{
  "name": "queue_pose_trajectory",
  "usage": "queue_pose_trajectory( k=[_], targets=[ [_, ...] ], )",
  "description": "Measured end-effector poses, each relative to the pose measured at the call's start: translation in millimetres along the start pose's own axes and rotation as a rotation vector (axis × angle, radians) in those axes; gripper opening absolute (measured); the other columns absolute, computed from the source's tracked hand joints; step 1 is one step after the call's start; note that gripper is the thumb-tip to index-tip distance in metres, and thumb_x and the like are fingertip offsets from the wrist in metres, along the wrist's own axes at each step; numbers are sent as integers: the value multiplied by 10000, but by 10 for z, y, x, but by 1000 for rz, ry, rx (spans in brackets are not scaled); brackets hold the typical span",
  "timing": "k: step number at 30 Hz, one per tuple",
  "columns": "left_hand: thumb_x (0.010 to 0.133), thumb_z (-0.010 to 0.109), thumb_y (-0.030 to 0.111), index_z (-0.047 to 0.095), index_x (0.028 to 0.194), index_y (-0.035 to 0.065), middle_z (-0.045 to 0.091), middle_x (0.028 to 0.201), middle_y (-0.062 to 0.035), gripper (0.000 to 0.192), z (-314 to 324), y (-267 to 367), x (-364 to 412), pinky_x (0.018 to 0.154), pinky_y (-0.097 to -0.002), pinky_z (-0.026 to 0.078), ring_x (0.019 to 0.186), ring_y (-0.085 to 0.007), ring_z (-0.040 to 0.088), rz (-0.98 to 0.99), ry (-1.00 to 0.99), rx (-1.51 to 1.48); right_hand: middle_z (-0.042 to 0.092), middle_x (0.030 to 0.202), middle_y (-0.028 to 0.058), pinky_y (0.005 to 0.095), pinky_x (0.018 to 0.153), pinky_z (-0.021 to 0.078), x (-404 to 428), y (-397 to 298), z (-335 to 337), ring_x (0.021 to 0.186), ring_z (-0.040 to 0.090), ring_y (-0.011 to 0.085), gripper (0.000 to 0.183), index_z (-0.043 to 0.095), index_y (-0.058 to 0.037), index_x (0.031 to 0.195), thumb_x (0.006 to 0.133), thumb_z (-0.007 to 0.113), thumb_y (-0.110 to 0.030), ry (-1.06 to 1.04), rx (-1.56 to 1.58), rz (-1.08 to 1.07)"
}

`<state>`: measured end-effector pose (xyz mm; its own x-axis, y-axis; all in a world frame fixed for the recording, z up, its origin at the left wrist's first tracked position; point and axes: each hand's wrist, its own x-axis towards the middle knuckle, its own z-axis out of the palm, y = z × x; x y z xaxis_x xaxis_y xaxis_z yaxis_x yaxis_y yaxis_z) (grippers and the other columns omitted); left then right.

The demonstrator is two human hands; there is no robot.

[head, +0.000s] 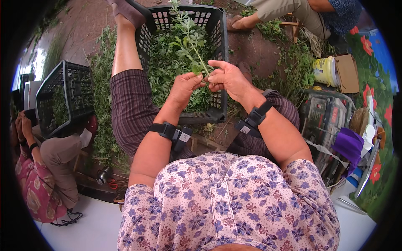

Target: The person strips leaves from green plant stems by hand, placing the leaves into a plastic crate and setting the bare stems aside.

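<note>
A leafy green plant stem point(196, 50) slants up and away over a black plastic crate point(222, 40). My right hand point(227, 78) grips the stem's lower end between thumb and fingers, with the index finger stretched out. Close beside it, my left hand point(186, 88) pinches a green leaf point(196, 68) low on that stem; the fingertips of both hands almost meet. Loose cut leaves point(169, 72) lie in the crate below. The crate stands between my legs, and its near rim sits just under my forearms.
Piled leafy stems point(105, 94) lie left of my leg, more stems point(292, 69) on the right. A person point(47, 169) sits left by a tilted black crate point(67, 94); another person's leg point(282, 12) is at upper right. A yellow-and-white bucket point(325, 71) and a framed machine point(326, 116) stand right.
</note>
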<state>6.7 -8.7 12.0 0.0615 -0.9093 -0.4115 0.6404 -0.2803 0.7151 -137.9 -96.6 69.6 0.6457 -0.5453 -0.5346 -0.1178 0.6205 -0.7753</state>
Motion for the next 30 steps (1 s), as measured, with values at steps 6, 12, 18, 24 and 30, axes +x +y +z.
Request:
queue_pose_trajectory(
  k=[6,12,18,24,30],
  targets=[
    [833,554,149,616,891,-8,619,796,-26,178,14,-21,-11,709,-231,426,742,-88,555,48,2,169,574,784,79,231,529,465,-20,24,54,641,562,129,608,295,48,1266,737,593,12,-30,-95,27],
    [835,556,153,617,911,10,623,823,-16,173,28,-21,-31,741,-229,423,779,-77,554,50,-54,274,571,753,89,226,486,448,-16,38,85,605,548,129,653,264,90,1266,706,593,26,18,-167,-11],
    [839,538,137,617,888,7,617,802,-14,160,96,-23,-58,711,-230,410,738,-76,539,107,-20,194,570,764,113,237,466,455,-9,37,97,626,569,162,626,297,102,1237,680,580,63,52,-111,-46],
    [852,516,109,602,883,-3,605,780,-17,145,89,-69,-37,683,-236,428,709,-81,533,163,61,181,575,730,84,226,502,462,3,38,116,606,556,127,634,296,80,1259,698,587,39,18,-155,-106],
    [856,519,90,550,830,-2,518,710,-5,101,11,15,27,642,-270,495,654,-101,519,146,288,88,587,738,84,217,507,464,-9,-10,84,607,559,118,627,296,75,1262,705,583,39,13,-147,-165]
  ],
)
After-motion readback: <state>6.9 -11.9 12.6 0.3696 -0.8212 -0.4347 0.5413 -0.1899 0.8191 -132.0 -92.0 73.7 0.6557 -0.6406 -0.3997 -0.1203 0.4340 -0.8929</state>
